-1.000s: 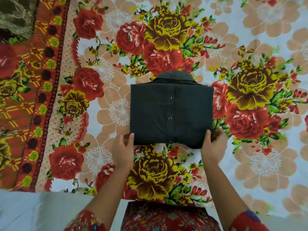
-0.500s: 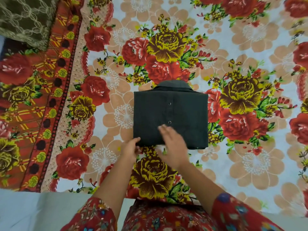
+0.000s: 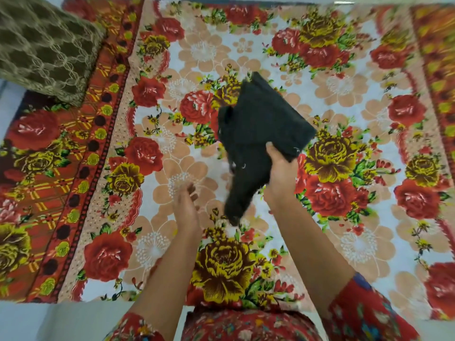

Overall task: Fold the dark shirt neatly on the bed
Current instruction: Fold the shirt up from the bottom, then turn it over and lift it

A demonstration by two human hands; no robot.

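Note:
The dark shirt [image 3: 258, 134], folded into a compact bundle, hangs tilted in the air above the floral bed sheet [image 3: 344, 89]. My right hand [image 3: 280, 173] grips its lower right edge, thumb on top. A loose corner of the bundle droops down toward the sheet. My left hand [image 3: 187, 207] is just left of that drooping corner, fingers apart and holding nothing. The picture is blurred by motion.
A brown patterned pillow [image 3: 44, 48] lies at the bed's upper left corner. The sheet has a red border strip [image 3: 81, 168] along the left side. The bed's near edge [image 3: 73, 316] runs across the bottom, in front of my red floral clothing.
The folded shirt lay flat on the sheet with both hands at its near edge; now my right hand has lifted it off the bed, tilted, and my left hand has let go.

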